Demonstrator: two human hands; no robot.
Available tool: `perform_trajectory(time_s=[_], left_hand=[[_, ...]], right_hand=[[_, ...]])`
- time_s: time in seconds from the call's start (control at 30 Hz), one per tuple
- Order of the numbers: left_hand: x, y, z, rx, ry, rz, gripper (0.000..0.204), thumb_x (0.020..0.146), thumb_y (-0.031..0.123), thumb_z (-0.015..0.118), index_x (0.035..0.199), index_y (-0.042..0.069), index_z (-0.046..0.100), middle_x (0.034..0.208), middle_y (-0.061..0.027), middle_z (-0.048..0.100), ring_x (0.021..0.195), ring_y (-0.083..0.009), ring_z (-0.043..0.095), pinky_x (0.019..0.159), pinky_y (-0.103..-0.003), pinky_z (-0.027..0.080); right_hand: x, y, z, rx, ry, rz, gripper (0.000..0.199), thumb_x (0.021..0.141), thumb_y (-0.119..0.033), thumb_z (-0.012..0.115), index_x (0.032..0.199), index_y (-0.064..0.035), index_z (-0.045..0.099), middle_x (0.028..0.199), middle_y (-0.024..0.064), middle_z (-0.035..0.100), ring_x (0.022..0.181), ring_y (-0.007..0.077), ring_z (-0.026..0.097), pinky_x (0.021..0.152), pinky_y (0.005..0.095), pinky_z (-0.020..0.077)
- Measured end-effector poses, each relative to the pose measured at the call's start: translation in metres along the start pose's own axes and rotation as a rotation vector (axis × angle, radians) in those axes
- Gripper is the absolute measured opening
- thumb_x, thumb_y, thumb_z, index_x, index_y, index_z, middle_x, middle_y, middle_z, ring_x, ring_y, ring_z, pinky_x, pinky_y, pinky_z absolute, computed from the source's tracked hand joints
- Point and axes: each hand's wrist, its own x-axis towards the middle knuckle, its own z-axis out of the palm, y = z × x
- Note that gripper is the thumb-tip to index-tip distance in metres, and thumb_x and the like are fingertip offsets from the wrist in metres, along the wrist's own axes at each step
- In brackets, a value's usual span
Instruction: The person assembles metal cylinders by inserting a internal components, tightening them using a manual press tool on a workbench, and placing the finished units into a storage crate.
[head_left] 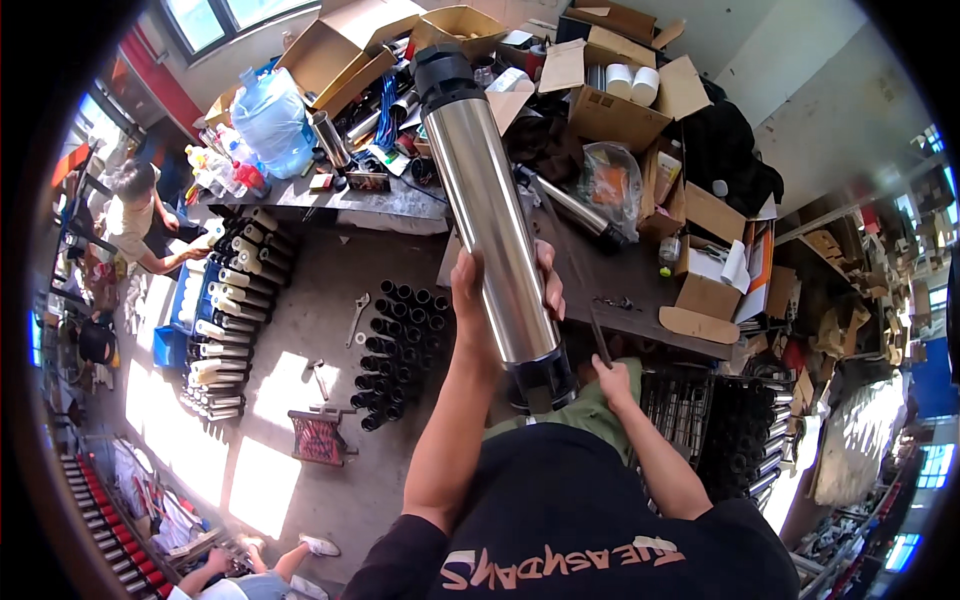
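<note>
A long polished steel cylinder with black end fittings slants up and away before my body. My left hand wraps round its lower half, the thumb side on the left and fingertips showing at the right. The lower black fitting is close to my lap; the upper one reaches over the cluttered bench. Lower right, my right hand is closed on a thin dark rod, which points up beside the cylinder without visibly touching it. The rod's exact kind cannot be made out.
Behind, the bench bears a blue water jug, cardboard boxes and another steel cylinder. Black tubular parts stand on the floor, near a wrench. One person works far left, another sits lower left.
</note>
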Motion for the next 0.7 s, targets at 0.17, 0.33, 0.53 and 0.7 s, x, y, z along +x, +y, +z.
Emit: perform_trajectory(time_s=[0.17, 0.33, 0.53, 0.7], left_hand=[[0.001, 0.02, 0.005, 0.188, 0.142, -0.069, 0.086, 0.09, 0.081, 0.032, 0.129, 0.007, 0.049, 0.104, -0.0138, 0.057, 0.072, -0.0237, 0.063, 0.062, -0.04, 0.056], [-0.02, 0.037, -0.019, 0.012, 0.34, -0.089, 0.078, 0.096, 0.073, 0.03, 0.131, 0.006, 0.051, 0.106, -0.016, 0.061, 0.091, -0.0289, 0.066, 0.073, -0.049, 0.06], [-0.047, 0.036, -0.092, 0.257, 0.557, -0.238, 0.072, 0.099, 0.069, 0.03, 0.112, 0.003, 0.054, 0.088, -0.0115, 0.064, 0.07, -0.027, 0.067, 0.062, -0.042, 0.06], [-0.058, 0.05, -0.089, 0.433, 0.628, -0.233, 0.073, 0.1, 0.068, 0.027, 0.114, 0.002, 0.053, 0.09, -0.0124, 0.062, 0.072, -0.028, 0.066, 0.064, -0.044, 0.06]], right_hand=[[0.009, -0.001, 0.069, 0.131, 0.125, 0.242, 0.046, 0.086, -0.038, 0.072, 0.074, 0.0063, 0.064, 0.069, 0.0097, 0.062, 0.069, 0.0174, 0.055, 0.065, 0.0407, 0.0447], [0.031, -0.01, 0.083, 0.05, 0.1, 0.332, 0.047, 0.084, -0.041, 0.069, 0.097, 0.0039, 0.073, 0.099, 0.0242, 0.071, 0.098, 0.0372, 0.068, 0.086, 0.0442, 0.0491], [0.053, 0.018, 0.117, 0.188, -0.092, 0.263, 0.038, 0.087, -0.039, 0.069, 0.097, -0.0025, 0.068, 0.086, 0.0163, 0.068, 0.081, 0.031, 0.065, 0.075, 0.0433, 0.0502], [0.047, 0.002, 0.128, 0.313, -0.2, 0.13, 0.028, 0.09, -0.028, 0.07, 0.082, -0.0126, 0.048, 0.065, 0.0, 0.048, 0.056, 0.0117, 0.045, 0.047, 0.0334, 0.0351]])
